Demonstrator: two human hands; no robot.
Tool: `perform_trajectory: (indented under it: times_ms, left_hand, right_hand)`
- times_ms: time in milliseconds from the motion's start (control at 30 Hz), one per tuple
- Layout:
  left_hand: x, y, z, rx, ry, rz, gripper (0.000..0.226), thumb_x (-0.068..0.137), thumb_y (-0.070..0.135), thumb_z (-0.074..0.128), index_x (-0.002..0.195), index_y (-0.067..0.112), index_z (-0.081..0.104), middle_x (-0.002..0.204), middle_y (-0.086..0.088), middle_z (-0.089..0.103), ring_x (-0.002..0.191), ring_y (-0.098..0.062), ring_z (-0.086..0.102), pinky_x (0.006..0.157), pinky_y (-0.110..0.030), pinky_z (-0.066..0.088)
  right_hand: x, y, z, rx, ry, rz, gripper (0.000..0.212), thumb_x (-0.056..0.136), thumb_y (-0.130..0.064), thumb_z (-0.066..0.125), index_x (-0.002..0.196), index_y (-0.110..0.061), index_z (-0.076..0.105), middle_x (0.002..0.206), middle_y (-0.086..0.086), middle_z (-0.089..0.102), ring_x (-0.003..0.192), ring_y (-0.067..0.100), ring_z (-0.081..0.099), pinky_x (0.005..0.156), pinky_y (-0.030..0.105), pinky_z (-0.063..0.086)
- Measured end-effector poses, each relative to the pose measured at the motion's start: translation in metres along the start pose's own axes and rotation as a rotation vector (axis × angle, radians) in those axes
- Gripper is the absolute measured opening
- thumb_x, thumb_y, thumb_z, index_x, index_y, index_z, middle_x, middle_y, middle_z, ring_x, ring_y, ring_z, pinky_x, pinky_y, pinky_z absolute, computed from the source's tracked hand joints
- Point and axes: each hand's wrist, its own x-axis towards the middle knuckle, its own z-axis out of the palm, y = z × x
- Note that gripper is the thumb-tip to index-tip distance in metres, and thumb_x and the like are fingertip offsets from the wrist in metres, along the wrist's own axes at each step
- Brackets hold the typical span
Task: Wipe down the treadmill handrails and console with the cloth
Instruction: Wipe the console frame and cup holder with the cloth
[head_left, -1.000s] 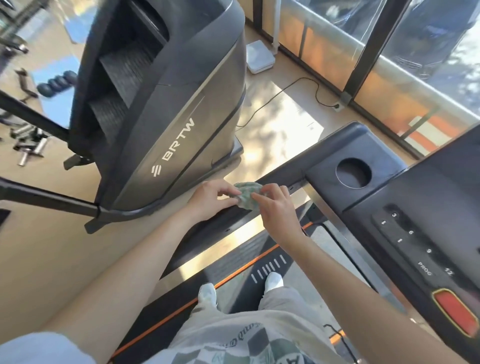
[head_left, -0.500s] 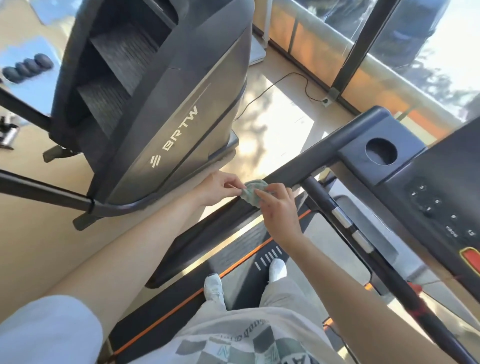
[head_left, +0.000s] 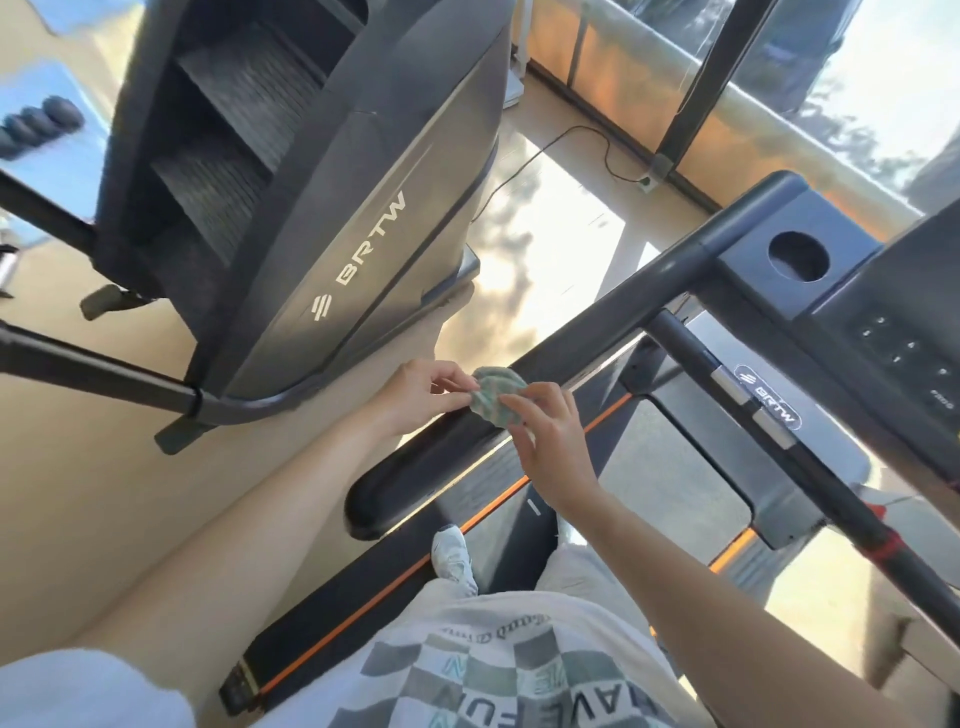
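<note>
A small bunched green cloth (head_left: 496, 392) sits over the treadmill's black left handrail (head_left: 415, 470), about midway along it. My left hand (head_left: 423, 392) pinches the cloth's left edge. My right hand (head_left: 548, 434) pinches its right side from above the rail. The console (head_left: 904, 332) with its round cup hole (head_left: 797, 257) and button rows lies at the upper right. A black crossbar (head_left: 769, 421) with grey grip pads and a BRTW label runs diagonally below the console.
A large grey BRTW stair machine (head_left: 332, 208) stands close on the left, its base rail (head_left: 104, 369) jutting out over the floor. A cable (head_left: 571, 145) crosses the sunlit floor toward the glass wall. My feet stand on the treadmill belt (head_left: 498, 519).
The view has swung left and down, so the console has slid toward the right edge. Both hands stay on the cloth at the same spot on the handrail.
</note>
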Motion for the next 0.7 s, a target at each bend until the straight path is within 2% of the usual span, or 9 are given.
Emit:
perform_trajectory:
  times_ms: [67,167,333,467,600,700]
  left_hand:
    - [-0.016,-0.011,-0.001,-0.022,0.023,-0.015,0.014,0.095,0.026,0.071,0.109,0.025,0.075,0.106,0.015,0.073,0.102,0.000,0.066,0.085,-0.013,0.051]
    - [-0.037,-0.034,-0.001,-0.083,0.071,-0.021,0.013,0.092,0.018,0.075,0.104,0.024,0.077,0.108,0.015,0.075,0.104,0.002,0.067,0.099,-0.024,0.053]
    - [-0.074,-0.064,-0.004,-0.086,0.117,-0.040,0.013,0.090,0.018,0.077,0.101,0.026,0.077,0.111,0.018,0.074,0.107,0.003,0.066,0.105,-0.029,0.051]
    - [-0.103,-0.081,-0.004,-0.078,0.174,-0.059,0.014,0.089,0.018,0.077,0.099,0.028,0.076,0.112,0.020,0.073,0.110,0.001,0.065,0.104,-0.031,0.052]
    - [-0.131,-0.094,-0.002,-0.046,0.253,-0.021,0.013,0.087,0.010,0.078,0.096,0.020,0.076,0.109,0.016,0.073,0.107,-0.001,0.066,0.100,-0.032,0.053]
    - [-0.152,-0.104,0.002,0.054,0.313,0.011,0.014,0.084,0.010,0.081,0.093,0.019,0.075,0.108,0.015,0.072,0.104,-0.005,0.067,0.092,-0.035,0.056]
  right_hand:
    - [-0.008,-0.008,0.009,-0.007,-0.014,-0.021,0.035,0.085,-0.006,0.080,0.117,-0.015,0.071,0.116,0.006,0.058,0.104,0.025,0.054,0.087,0.035,0.054]
    - [-0.020,-0.023,0.021,-0.005,-0.016,-0.092,0.034,0.083,-0.004,0.081,0.115,-0.013,0.071,0.111,0.005,0.057,0.100,0.025,0.056,0.086,0.032,0.053]
    - [-0.036,-0.043,0.043,-0.028,-0.032,-0.210,0.032,0.083,0.000,0.079,0.113,-0.009,0.070,0.106,0.006,0.061,0.091,0.026,0.058,0.073,0.036,0.057]
    - [-0.047,-0.052,0.057,-0.046,-0.105,-0.296,0.031,0.088,-0.007,0.075,0.117,-0.012,0.065,0.107,0.003,0.059,0.087,0.023,0.056,0.054,0.036,0.055]
    - [-0.053,-0.065,0.065,-0.042,-0.144,-0.408,0.034,0.085,-0.009,0.079,0.117,-0.011,0.067,0.109,0.002,0.055,0.085,0.020,0.053,0.053,0.031,0.054]
    - [-0.059,-0.074,0.073,-0.037,-0.191,-0.479,0.044,0.084,-0.004,0.078,0.122,-0.014,0.059,0.112,0.001,0.050,0.086,0.020,0.051,0.051,0.029,0.051]
